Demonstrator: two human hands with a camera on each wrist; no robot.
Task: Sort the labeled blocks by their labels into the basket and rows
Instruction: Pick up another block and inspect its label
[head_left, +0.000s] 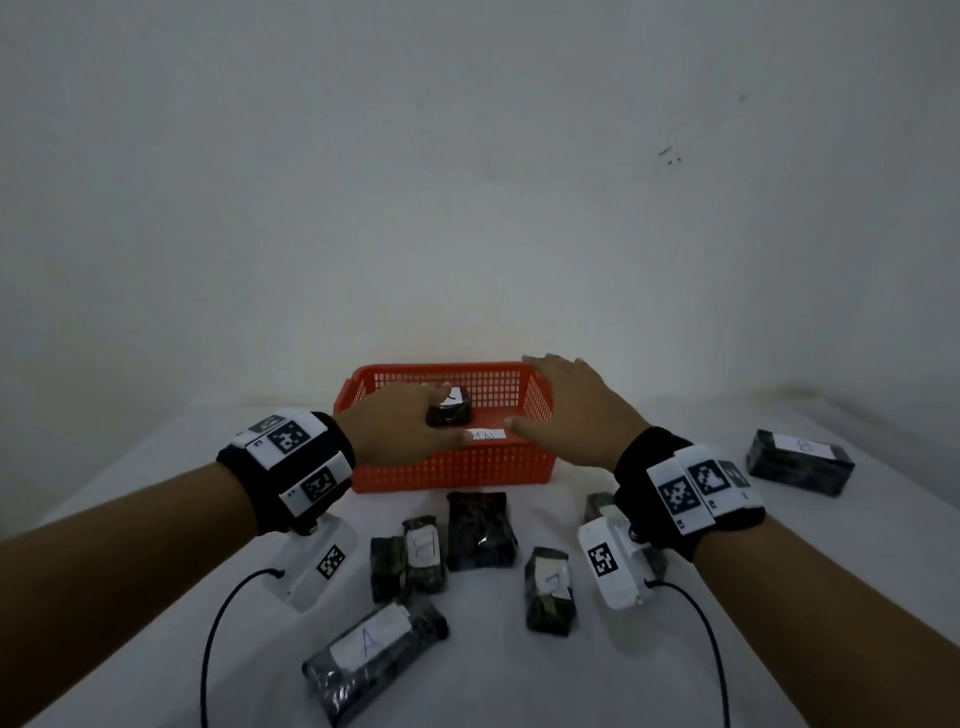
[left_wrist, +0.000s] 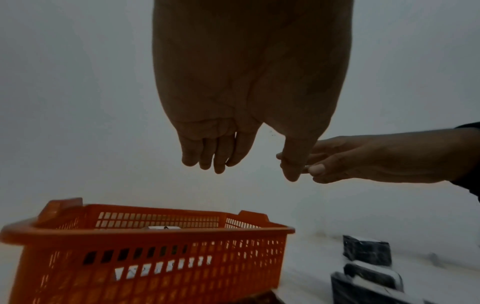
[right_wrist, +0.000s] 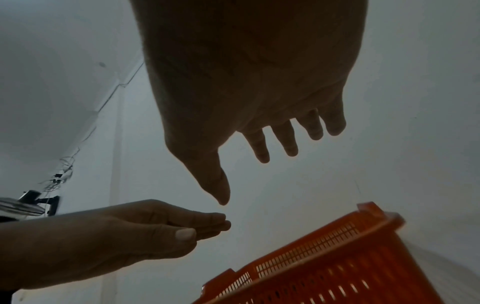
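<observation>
An orange mesh basket (head_left: 452, 470) stands at the middle of the white table. Inside it lies a dark wrapped block (head_left: 451, 413) with a white label, beside a white paper tag (head_left: 487, 434). My left hand (head_left: 423, 415) hovers over the basket's left half, fingers relaxed and holding nothing in the left wrist view (left_wrist: 249, 168). My right hand (head_left: 545, 395) is spread flat above the basket's right end, empty in the right wrist view (right_wrist: 242, 181). Loose blocks lie in front: one marked A (head_left: 374, 654), one marked D (head_left: 423, 553), and an unlabeled-side block (head_left: 480, 530).
Another labeled block (head_left: 549, 590) lies right of centre, and one (head_left: 597, 506) is partly hidden under my right wrist. A larger labeled block (head_left: 800, 460) sits alone at the far right. A pale wall rises just behind the basket. Cables trail from both wrist cameras.
</observation>
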